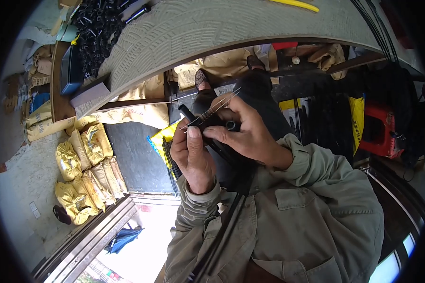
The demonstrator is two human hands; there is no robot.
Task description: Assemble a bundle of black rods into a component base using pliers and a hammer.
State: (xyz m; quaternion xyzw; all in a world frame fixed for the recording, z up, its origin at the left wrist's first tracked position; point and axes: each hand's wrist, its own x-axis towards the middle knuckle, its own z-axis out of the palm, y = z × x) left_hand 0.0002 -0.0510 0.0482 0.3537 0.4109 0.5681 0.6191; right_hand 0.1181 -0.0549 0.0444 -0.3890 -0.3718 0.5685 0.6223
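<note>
In front of my lap my two hands work close together on a black rod-like assembly. My left hand (193, 153) is closed, its thumb and fingers pinching a black tubular piece (186, 113) whose end sticks up past the fingertips. Closed just to the right, my right hand (245, 129) has its thumb against the same assembly. Thin metal wires (224, 102) run out slanting past its fingers. A round hollow black end (230, 126) shows under the right palm. Long black rods (224, 231) slope down across my shirt; whether they join the held piece is hidden.
A grey worktop (222, 23) crosses the far side, with a pile of small black parts (97, 35) and a yellow strip (295, 4). Yellow packages (87, 174) stand at left. A red plastic stool (380, 132) is at right, beside bundled black rods (323, 122).
</note>
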